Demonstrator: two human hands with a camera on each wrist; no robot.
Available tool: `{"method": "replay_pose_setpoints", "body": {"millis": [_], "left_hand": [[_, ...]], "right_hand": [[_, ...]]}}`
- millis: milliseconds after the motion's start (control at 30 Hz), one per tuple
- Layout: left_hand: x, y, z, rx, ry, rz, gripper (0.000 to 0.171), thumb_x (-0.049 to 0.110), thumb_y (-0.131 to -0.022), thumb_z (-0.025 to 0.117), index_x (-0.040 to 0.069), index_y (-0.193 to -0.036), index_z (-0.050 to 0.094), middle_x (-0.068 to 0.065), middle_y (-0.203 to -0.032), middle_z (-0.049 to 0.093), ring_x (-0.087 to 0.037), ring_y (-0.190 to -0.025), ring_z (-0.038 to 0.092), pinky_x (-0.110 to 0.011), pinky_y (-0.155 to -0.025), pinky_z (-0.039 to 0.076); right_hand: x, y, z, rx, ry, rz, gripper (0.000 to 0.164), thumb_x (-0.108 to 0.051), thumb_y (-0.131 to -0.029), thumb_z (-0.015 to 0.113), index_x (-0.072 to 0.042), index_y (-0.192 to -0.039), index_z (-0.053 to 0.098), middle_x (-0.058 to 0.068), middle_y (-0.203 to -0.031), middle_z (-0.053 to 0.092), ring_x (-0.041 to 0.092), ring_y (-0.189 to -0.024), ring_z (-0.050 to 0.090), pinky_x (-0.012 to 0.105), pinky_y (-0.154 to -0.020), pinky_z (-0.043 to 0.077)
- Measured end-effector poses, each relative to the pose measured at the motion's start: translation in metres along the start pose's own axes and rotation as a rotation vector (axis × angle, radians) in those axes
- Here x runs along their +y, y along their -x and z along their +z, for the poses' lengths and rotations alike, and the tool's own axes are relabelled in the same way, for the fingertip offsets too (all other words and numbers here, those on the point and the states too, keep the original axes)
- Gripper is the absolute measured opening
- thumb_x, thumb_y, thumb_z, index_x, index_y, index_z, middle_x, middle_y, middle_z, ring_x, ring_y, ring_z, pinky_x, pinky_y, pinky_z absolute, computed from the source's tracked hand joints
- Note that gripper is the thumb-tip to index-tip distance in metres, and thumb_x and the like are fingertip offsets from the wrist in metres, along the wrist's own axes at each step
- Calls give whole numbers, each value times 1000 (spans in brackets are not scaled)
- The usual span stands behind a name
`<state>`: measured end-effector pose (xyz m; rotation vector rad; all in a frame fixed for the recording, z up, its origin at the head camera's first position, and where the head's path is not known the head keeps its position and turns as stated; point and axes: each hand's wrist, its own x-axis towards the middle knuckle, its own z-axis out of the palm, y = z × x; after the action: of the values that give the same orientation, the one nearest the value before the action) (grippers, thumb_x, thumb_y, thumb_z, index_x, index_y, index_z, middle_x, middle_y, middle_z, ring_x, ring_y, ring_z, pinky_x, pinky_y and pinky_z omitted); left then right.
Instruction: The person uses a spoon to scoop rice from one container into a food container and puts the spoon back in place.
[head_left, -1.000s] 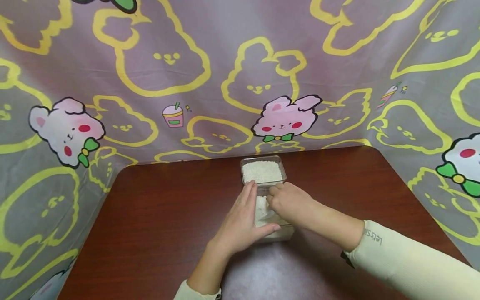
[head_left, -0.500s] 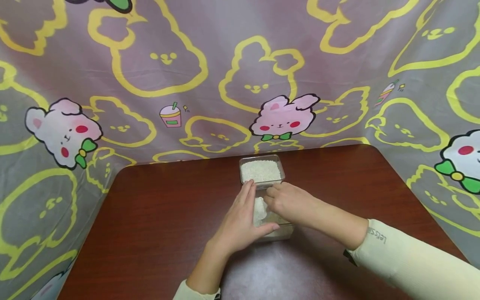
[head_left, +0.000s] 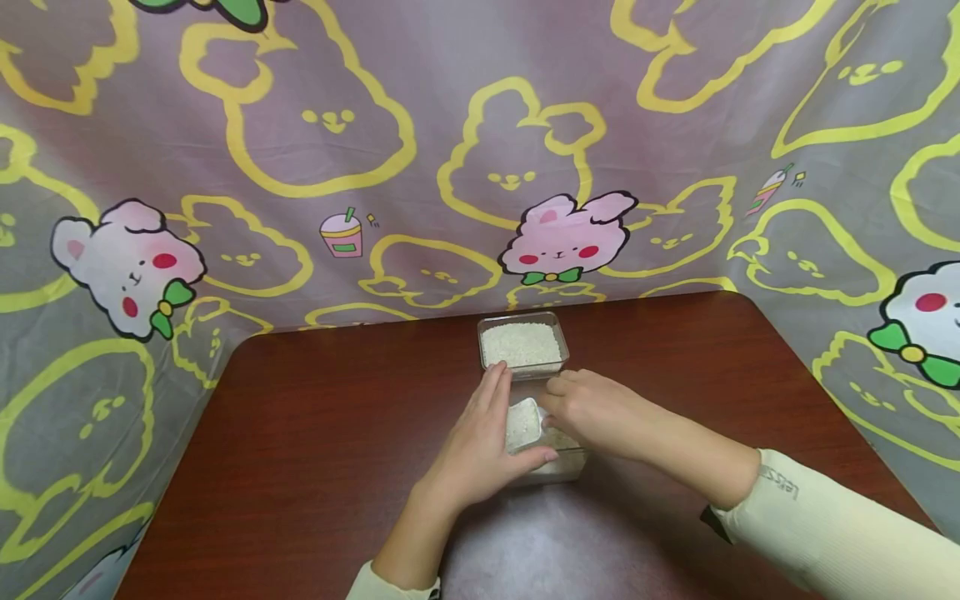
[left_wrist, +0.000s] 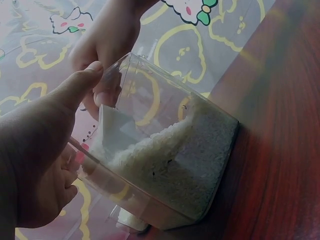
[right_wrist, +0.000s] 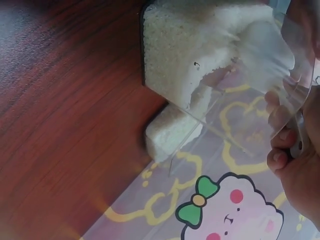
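My left hand (head_left: 480,454) holds the nearer clear container (left_wrist: 145,205), its thumb at the near rim and its fingers along the left side. Rice (left_wrist: 170,160) lies in that container, sloped higher toward one side. A white scoop (head_left: 523,423) carries a heap of rice just inside the container's opening. The right hand (head_left: 596,412) grips the scoop's handle (right_wrist: 299,132) with curled fingers, its knuckles hiding most of it in the head view. In the left wrist view the scoop (left_wrist: 115,127) stands tilted against the rice.
A second clear container (head_left: 562,337), filled with rice, stands just beyond the first on the brown table (head_left: 337,433). A patterned curtain (head_left: 420,100) with cartoon rabbits closes off the back and sides.
The right hand has drawn slightly to the right and back. The scoop has come up, so its rice load shows more fully. My left hand has stayed in place on the container.
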<state>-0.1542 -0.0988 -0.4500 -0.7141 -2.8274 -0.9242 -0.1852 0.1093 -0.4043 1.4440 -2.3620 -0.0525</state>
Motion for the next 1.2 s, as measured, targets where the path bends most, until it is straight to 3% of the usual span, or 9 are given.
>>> {"method": "replay_pose_setpoints", "body": {"millis": [333,533,767,1200], "left_hand": [[-1,1,2,5,1,-5,115,66,-78,69,5,-158,12,-6,-166,11,-19,-152,12,-42,-121,23],[-1,1,2,5,4,-19,115,65,-78,70,5,-158,12,-7,-166,11,-21,-152,13,-43,-121,24],[0,1,3,-3,10,-22,115,64,-79,70,5,-158,11,-6,-166,10,-21,-152,12,-43,-121,23],[-1,0,5,10,-2,-11,115,64,-78,71,4,-158,13,-7,-166,11,-21,-152,13,-42,-121,22]], "right_hand": [[2,14,-7,20,-164,108,16,-17,-86,75,-7,-97,70,-1,-81,59,17,-75,54,32,-72,50],[5,24,-15,22,-250,193,18,-16,-88,73,-8,-104,72,-2,-88,63,15,-82,59,33,-74,52],[9,36,-17,66,-292,254,16,-20,-88,73,-11,-101,73,-8,-81,56,7,-77,52,25,-68,49],[12,49,-15,139,-333,290,18,-16,-86,75,-12,-104,73,-10,-83,56,4,-80,50,24,-68,49]]}}
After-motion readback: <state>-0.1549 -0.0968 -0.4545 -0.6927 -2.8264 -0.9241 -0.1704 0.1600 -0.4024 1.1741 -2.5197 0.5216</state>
